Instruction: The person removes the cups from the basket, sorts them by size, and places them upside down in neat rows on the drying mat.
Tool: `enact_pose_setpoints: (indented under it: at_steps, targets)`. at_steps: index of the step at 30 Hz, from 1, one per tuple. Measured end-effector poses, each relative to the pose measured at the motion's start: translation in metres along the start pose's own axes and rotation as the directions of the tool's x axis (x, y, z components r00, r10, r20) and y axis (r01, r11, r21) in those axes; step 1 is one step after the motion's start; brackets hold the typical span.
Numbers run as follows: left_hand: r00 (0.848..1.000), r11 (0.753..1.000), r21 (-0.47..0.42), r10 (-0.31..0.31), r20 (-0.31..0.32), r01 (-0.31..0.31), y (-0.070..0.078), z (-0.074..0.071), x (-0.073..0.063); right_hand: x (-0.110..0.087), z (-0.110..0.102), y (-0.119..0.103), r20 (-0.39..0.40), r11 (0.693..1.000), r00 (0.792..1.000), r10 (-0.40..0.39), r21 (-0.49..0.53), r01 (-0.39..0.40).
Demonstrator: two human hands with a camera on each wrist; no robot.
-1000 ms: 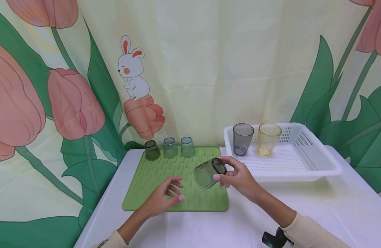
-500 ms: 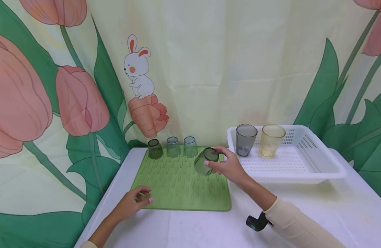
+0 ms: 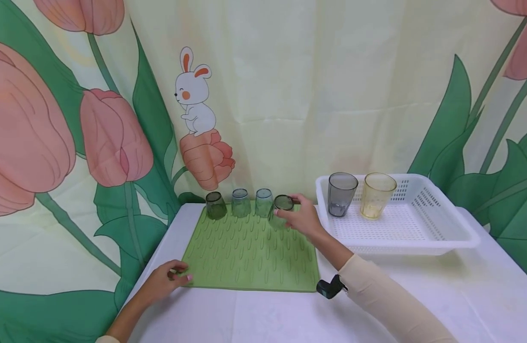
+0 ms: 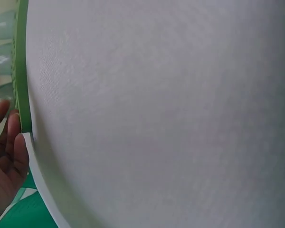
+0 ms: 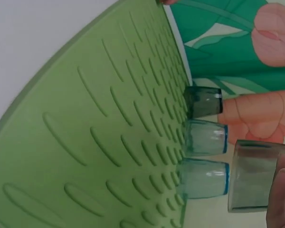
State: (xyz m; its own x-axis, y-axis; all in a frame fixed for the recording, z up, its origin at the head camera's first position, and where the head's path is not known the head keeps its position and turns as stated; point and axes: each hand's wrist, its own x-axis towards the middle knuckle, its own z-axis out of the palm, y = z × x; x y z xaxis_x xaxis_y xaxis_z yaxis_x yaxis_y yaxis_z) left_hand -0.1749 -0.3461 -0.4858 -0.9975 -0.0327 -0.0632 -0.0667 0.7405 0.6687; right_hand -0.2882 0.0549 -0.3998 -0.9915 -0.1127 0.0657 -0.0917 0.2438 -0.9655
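Note:
My right hand (image 3: 303, 216) grips a smoky green glass tumbler (image 3: 275, 216) near its upper end, over the back right of the ribbed green mat (image 3: 250, 257). In the right wrist view the tumbler (image 5: 251, 178) stands off from the mat, mouth toward it, with a finger along its side. Three smaller-looking tumblers stand upside down in a row at the mat's back edge: a dark green one (image 3: 216, 207), a pale blue one (image 3: 241, 205) and another pale blue one (image 3: 263, 204). My left hand (image 3: 162, 281) is at the mat's front left corner, fingers loosely bent, holding nothing.
On the right stands a white perforated plastic basket (image 3: 443, 244). Inside its left part are a grey tumbler (image 3: 342, 195) and a yellow one (image 3: 376, 196), both upright. A white cloth (image 3: 263, 317) covers the table, and a printed curtain (image 3: 272, 95) hangs behind.
My right hand has carried the tumbler back and slightly left, turning it from tilted to nearly upright with its mouth down. My left hand has drawn away leftward to the mat's corner.

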Motion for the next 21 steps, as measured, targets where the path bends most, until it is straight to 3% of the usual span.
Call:
enact_pose_setpoints:
  at_steps: [11,21]
  targets:
    - [0.999,0.998,0.044,0.039,0.022,-0.04,-0.003,-0.004,-0.001,0.026,0.021,0.017,-0.106,0.995,0.991,0.076,-0.055,-0.083]
    - [0.992,0.992,0.039,0.116,0.054,-0.119,-0.006,-0.005,0.001,0.044,0.022,0.038,-0.18,0.99,0.98,0.087,-0.095,-0.105]
